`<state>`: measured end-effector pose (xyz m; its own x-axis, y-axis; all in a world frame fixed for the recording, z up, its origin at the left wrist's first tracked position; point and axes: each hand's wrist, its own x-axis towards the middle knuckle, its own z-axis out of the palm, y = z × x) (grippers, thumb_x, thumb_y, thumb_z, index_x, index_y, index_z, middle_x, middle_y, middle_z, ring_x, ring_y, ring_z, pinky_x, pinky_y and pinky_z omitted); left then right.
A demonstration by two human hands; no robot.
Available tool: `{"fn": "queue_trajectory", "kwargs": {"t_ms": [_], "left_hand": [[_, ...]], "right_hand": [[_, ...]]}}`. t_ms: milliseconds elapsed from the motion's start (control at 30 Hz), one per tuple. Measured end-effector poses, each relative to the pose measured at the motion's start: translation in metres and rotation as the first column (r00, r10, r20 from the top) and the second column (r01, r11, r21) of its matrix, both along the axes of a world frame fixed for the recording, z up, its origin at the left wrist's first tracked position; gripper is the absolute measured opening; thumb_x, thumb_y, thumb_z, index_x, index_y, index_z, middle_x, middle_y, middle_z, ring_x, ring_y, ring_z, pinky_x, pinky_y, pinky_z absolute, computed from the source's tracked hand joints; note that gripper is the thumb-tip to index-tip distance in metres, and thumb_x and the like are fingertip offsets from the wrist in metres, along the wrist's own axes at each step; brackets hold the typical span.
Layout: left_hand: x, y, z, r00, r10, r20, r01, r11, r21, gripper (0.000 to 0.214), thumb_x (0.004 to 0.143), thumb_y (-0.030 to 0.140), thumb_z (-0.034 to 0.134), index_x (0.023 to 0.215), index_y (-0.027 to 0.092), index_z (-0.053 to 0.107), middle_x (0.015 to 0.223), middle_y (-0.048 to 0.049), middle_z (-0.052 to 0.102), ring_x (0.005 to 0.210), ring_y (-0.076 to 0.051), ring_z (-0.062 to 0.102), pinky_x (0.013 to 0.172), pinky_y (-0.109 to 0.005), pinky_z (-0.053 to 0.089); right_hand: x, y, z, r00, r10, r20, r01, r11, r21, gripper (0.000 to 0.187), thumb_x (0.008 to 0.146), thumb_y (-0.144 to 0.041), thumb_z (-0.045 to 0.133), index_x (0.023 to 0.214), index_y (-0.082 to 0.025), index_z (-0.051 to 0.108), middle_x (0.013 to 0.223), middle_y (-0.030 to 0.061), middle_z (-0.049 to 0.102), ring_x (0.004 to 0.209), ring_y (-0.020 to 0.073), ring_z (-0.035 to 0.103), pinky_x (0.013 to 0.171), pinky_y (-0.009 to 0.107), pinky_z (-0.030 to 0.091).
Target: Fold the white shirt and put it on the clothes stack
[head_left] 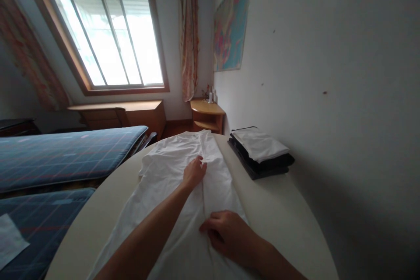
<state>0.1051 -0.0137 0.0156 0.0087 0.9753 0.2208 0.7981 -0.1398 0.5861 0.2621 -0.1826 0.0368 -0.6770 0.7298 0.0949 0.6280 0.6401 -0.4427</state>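
Observation:
A white shirt lies spread lengthwise on the pale round table, lightly wrinkled, its right side folded over towards the middle. My left hand rests on the far part of the cloth beside the fold's edge, thumb and fingers apart. Closer to me, my right hand has curled fingers at the same edge and appears to pinch the fabric there; its fingertips are partly hidden. The near end of the shirt runs out of view under my forearms.
A stack of folded dark clothes with a white folded garment on top sits at the table's right, near the wall. To the left are blue plaid mattresses. A small corner shelf stands beyond the table.

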Motion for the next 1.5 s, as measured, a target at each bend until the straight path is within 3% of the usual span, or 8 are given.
{"fn": "queue_trajectory", "kwargs": {"t_ms": [167,300,400,567,700,933,1133,1500], "left_hand": [[0.003,0.029,0.004,1.000,-0.024,-0.021,0.023,0.999,-0.027,0.038,0.096,0.033,0.052,0.132,0.022,0.057,0.112,-0.0060,0.072,0.106,-0.021,0.065,0.087,-0.029,0.046],[0.007,0.042,0.002,0.997,-0.053,-0.049,0.051,0.998,-0.028,0.029,0.091,0.031,0.059,0.117,0.026,0.069,0.110,-0.0039,0.073,0.104,-0.021,0.066,0.086,-0.028,0.047],[0.010,0.046,0.001,0.997,-0.040,-0.069,0.039,0.999,-0.022,0.025,0.090,0.027,0.058,0.110,0.027,0.073,0.110,-0.0042,0.073,0.104,-0.022,0.066,0.087,-0.028,0.047],[0.009,0.051,0.004,0.996,0.000,-0.093,0.001,1.000,0.013,0.032,0.095,0.026,0.047,0.119,0.028,0.069,0.120,-0.0048,0.069,0.110,-0.021,0.063,0.091,-0.029,0.046],[0.008,0.054,0.006,0.990,-0.016,-0.142,0.015,1.000,-0.013,0.029,0.094,0.029,0.049,0.111,0.027,0.072,0.114,-0.0079,0.070,0.109,-0.024,0.064,0.090,-0.032,0.047],[0.013,0.049,0.003,0.973,-0.103,-0.207,0.107,0.994,0.007,0.035,0.092,0.028,0.053,0.124,0.025,0.065,0.129,-0.0093,0.062,0.122,-0.026,0.054,0.101,-0.036,0.041],[0.010,0.045,-0.004,0.962,-0.154,-0.224,0.166,0.986,0.035,0.041,0.093,0.025,0.051,0.133,0.023,0.058,0.135,-0.0099,0.059,0.126,-0.026,0.051,0.106,-0.039,0.038],[-0.005,0.008,-0.012,0.938,-0.228,-0.263,0.249,0.967,0.050,0.049,0.098,0.035,0.045,0.146,0.022,0.046,0.154,-0.0125,0.040,0.141,-0.028,0.038,0.115,-0.040,0.031]], "right_hand": [[0.002,0.000,0.004,0.998,0.049,0.036,-0.051,0.997,0.056,0.028,0.079,-0.011,0.052,0.097,-0.021,0.072,0.092,0.0040,0.070,0.081,0.0154,0.065,0.078,0.023,0.046],[0.006,0.002,0.010,0.987,0.130,0.091,-0.138,0.987,0.086,0.017,0.076,-0.012,0.058,0.087,-0.020,0.068,0.088,0.0022,0.067,0.078,0.0143,0.062,0.072,0.022,0.043],[0.008,0.004,0.014,0.978,0.171,0.115,-0.183,0.978,0.098,0.010,0.082,-0.015,0.059,0.088,-0.020,0.066,0.091,0.0024,0.067,0.082,0.0148,0.062,0.075,0.023,0.042],[0.002,0.002,0.017,0.995,0.075,0.068,-0.082,0.993,0.090,0.016,0.098,-0.022,0.048,0.093,-0.017,0.062,0.093,0.0044,0.066,0.083,0.0144,0.060,0.078,0.024,0.043],[-0.002,0.000,0.016,0.994,0.082,0.067,-0.089,0.991,0.100,0.016,0.096,-0.021,0.049,0.094,-0.018,0.064,0.096,0.0052,0.065,0.087,0.0162,0.058,0.083,0.028,0.043],[0.003,0.000,0.014,0.957,0.289,0.032,-0.290,0.955,0.058,0.031,0.079,-0.029,0.073,0.109,-0.027,0.069,0.123,0.0022,0.062,0.112,0.0204,0.053,0.103,0.034,0.037],[0.003,-0.002,0.013,0.929,0.360,0.086,-0.366,0.928,0.065,0.005,0.083,-0.023,0.068,0.087,-0.023,0.069,0.106,-0.0012,0.068,0.104,0.0164,0.056,0.100,0.030,0.037],[0.000,-0.015,0.002,0.909,0.388,0.151,-0.403,0.911,0.089,0.009,0.086,-0.030,0.074,0.085,-0.024,0.067,0.099,-0.0040,0.071,0.114,0.0179,0.054,0.102,0.032,0.033]]}}
